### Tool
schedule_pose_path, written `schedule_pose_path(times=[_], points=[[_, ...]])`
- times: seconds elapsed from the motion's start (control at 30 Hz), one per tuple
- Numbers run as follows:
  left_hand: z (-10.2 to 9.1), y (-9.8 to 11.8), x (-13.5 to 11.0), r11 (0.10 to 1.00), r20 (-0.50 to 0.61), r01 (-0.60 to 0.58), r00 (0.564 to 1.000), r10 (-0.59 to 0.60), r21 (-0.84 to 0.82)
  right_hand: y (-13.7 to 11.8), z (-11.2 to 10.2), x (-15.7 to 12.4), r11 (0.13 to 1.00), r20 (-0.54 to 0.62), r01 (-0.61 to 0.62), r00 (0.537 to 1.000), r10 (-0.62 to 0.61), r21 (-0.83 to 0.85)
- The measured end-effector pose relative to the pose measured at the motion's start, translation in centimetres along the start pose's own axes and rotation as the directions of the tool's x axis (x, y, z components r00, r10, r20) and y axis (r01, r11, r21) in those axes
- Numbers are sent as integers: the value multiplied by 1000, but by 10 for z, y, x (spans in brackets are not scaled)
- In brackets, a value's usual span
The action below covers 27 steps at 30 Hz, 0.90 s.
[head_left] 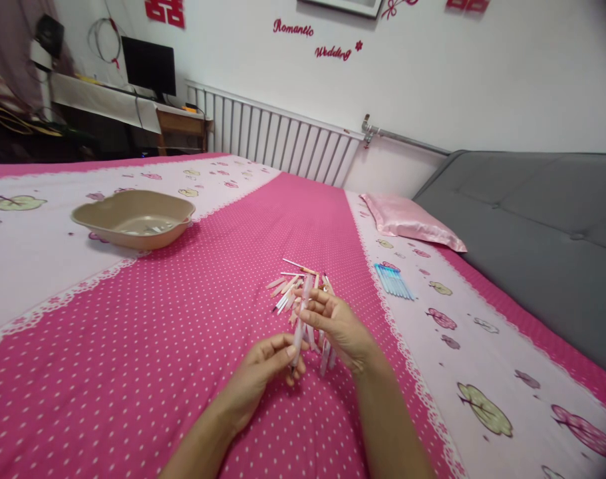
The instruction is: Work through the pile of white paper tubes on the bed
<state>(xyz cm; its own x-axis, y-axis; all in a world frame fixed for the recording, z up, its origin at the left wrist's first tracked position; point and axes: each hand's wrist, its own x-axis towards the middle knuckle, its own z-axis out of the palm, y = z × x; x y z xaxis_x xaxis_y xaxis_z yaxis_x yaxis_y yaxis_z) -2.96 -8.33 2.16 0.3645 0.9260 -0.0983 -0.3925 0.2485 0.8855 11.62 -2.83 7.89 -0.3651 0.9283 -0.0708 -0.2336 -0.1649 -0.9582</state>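
Note:
Both hands hold one pale pink pen (299, 331), tilted with its dark tip down by my left fingers. My left hand (269, 362) pinches its lower end. My right hand (338, 324) grips it higher up between thumb and fingers. Just beyond and partly under my hands lies a loose pile of pens (286, 287), in pinks, whites and a little orange, pointing in various directions; my right hand hides part of it. To the right, a row of light blue pens (394, 281) lies side by side on the bedspread.
A beige plastic basin (133, 223) sits on the bed at the left, with something small and unclear inside. A pink pillow (412, 221) rests against the grey headboard (532, 226). A radiator (277, 130) and a desk with a monitor (149, 66) stand beyond the bed.

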Motion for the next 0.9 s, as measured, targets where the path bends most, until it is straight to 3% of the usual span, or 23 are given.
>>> schedule_pose_path(times=[0.33, 0.63, 0.9], points=[[1, 1, -2, 1000, -4, 0, 1000, 0, 1, -4, 4, -5, 999, 10, -20, 1000, 20, -33], [1, 2, -1, 999, 9, 20, 1000, -20, -32, -3, -5, -4, 1000, 150, -27, 988, 26, 4], [1, 2, -1, 1000, -8, 8, 1000, -8, -4, -1, -1, -3, 998, 29, -7, 1000, 9, -55]])
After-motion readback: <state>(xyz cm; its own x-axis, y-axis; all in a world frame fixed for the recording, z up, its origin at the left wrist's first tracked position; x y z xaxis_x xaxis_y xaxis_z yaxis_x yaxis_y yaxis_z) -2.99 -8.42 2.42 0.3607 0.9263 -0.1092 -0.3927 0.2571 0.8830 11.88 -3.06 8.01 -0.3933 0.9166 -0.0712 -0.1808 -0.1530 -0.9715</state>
